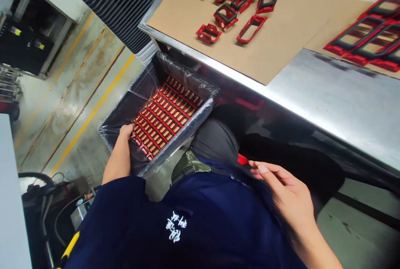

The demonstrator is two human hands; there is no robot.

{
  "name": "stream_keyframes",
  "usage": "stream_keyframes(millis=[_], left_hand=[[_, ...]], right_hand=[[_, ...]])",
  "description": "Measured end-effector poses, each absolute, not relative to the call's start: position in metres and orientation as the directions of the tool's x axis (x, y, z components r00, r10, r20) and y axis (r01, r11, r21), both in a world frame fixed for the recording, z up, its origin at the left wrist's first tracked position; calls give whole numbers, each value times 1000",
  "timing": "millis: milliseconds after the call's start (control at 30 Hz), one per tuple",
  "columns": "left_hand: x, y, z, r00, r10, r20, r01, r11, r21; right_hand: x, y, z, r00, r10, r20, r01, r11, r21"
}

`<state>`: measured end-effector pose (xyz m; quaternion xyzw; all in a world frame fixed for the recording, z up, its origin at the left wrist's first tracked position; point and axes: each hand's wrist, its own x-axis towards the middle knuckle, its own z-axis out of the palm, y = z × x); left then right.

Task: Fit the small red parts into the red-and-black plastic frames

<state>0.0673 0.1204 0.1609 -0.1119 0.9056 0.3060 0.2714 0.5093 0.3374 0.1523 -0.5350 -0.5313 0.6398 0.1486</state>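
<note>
Our steel table (328,94) holds cardboard (175,23) with red frames (246,0) spaced apart, apparently to keep them separate; below it, a plastic-lined bin (131,94) packs more frames (165,119) in tight rows. Our left hand (123,144) rests curled on the bin's edge, while we cannot tell whether the fingers (261,170) of our right hand (286,196) grip the red piece (242,160).

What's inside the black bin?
The black bin holds rows of red frames in a clear plastic liner; the left hand covers one corner; anything beneath the top layer is hidden.
</note>
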Motion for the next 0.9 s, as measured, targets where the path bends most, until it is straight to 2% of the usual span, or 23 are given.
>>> stream_keyframes(millis=[100, 167, 233, 333, 433, 500, 567, 700, 900], left_hand=[[100, 150, 174, -763, 94, -639, -445, 641, 626], [144, 178, 176, -708, 238, -665, -486, 518, 703], [201, 212, 173, -590, 414, -693, -557, 413, 721], [290, 259, 167, -285, 645, -709, -678, 387, 625], [351, 281, 173, -7, 777, -630, -795, 378, 475], [368, 286, 179, 83, 807, -585, -843, 370, 390], [372, 291, 180, 136, 800, -584, -834, 411, 368], [376, 297, 180, 221, 779, -587, -756, 517, 401], [379, 289, 180, 189, 780, -597, -680, 542, 494]], right_hand=[[511, 334, 150, -444, 740, -505, 413, -331, -848], [512, 330, 148, -544, 709, -448, 401, -249, -881], [511, 328, 148, -650, 678, -344, 367, -116, -923], [511, 326, 153, -716, 683, -146, 332, 149, -931], [519, 327, 164, -666, 745, 44, 286, 309, -907], [528, 329, 171, -607, 786, 112, 263, 332, -906], [536, 332, 177, -580, 804, 129, 241, 321, -916], [545, 331, 185, -529, 836, 147, 190, 285, -940], [546, 329, 186, -551, 820, 155, 123, 264, -957]])
